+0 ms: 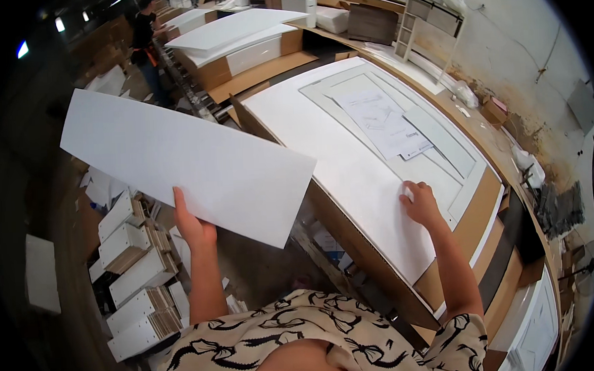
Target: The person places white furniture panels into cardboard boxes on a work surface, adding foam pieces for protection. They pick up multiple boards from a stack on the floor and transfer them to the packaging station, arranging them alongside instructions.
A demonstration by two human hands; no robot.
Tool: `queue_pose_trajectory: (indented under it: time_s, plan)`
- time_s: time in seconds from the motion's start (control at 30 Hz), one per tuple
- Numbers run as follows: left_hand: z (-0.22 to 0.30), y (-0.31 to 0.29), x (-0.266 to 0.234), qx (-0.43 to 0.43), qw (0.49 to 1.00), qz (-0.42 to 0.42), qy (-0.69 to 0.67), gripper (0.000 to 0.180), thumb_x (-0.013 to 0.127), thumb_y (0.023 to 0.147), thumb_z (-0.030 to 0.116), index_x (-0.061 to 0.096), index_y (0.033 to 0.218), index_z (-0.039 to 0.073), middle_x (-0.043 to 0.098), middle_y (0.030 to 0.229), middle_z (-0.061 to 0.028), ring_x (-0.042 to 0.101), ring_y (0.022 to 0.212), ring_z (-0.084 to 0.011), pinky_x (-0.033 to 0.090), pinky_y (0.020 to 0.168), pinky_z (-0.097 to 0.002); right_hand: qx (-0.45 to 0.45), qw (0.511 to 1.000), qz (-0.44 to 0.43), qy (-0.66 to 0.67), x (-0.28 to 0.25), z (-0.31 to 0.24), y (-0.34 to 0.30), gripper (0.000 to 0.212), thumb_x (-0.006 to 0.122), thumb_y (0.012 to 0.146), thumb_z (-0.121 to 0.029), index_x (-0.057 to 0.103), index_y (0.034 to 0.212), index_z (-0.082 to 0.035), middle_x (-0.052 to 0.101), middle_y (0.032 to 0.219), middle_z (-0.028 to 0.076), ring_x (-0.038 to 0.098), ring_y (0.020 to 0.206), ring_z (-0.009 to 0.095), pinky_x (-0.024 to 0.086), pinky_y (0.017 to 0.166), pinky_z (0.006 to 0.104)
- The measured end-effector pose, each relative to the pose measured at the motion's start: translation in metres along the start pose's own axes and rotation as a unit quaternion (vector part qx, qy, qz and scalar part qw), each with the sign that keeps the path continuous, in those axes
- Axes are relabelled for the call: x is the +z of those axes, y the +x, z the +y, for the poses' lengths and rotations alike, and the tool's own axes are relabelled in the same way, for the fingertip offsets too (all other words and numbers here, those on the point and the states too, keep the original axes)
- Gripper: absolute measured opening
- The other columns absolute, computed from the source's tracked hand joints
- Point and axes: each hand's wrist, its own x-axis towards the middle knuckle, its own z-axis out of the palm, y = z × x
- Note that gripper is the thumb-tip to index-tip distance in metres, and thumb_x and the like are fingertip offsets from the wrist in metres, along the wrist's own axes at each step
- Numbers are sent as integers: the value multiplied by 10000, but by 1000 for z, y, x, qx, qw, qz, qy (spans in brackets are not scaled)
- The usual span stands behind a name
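Note:
A long, plain white panel (183,160) is raised and tilted at the left. My left hand (196,223) grips its near long edge, thumb showing and the other fingers partly hidden behind it. On the right, a large white board (349,176) lies flat on an open cardboard box (365,239). My right hand (420,203) rests at that board's right side with curled fingers; whether it pinches an edge is hidden. Just beyond that hand lie a pale frame-edged panel (316,95), a printed instruction sheet (380,119) and a narrow pale strip (434,136).
Stacks of white-faced boards (135,285) stand on the floor at lower left. Farther back, white panels (237,32) top another carton beside a roller conveyor (190,91). A person (146,49) stands beyond it. A small ladder-like rack (429,30) leans near the wall.

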Motion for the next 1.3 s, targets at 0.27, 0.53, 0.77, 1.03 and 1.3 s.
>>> queue_pose_trajectory:
  time_s: [0.27,0.53,0.77,1.03,1.3]
  plan:
    - [-58,4,11,-169,982,-80,0,579,555,872,399,425,1278,8,466,1299,-119,442,1168,-279,335,1025,-429,23,979,7,-203,-5,35,-11,200,467,831,-124,599,924,-4,545,1073,220,516,1006,361,438,838,480]
    - [-123,-50,127,-253,924,-286,6,568,485,913,439,399,1288,21,456,1280,-89,429,1157,-236,332,995,-370,12,977,184,-111,-37,65,-38,203,552,805,-121,600,972,-17,552,1012,176,478,1016,343,452,815,404]
    - [-127,-211,161,-282,867,-396,112,438,475,928,313,432,1244,14,508,1182,-129,504,1049,-235,442,867,-368,6,832,146,535,-135,-3,-200,444,452,944,-357,488,1219,-10,566,1100,100,546,951,167,434,862,288]
    - [-127,-456,124,-398,664,-615,152,227,570,867,127,557,1058,6,623,967,-94,606,837,-175,502,734,-312,131,780,459,405,-127,52,-445,372,578,898,-213,480,1205,-29,597,981,51,552,874,75,468,722,241]
    - [-247,-627,65,-534,594,-562,217,369,590,846,217,505,1079,-57,609,988,-148,613,838,-238,517,735,-384,352,775,495,175,-76,147,-661,452,639,838,-241,490,1202,-19,607,925,128,587,723,167,481,668,290]
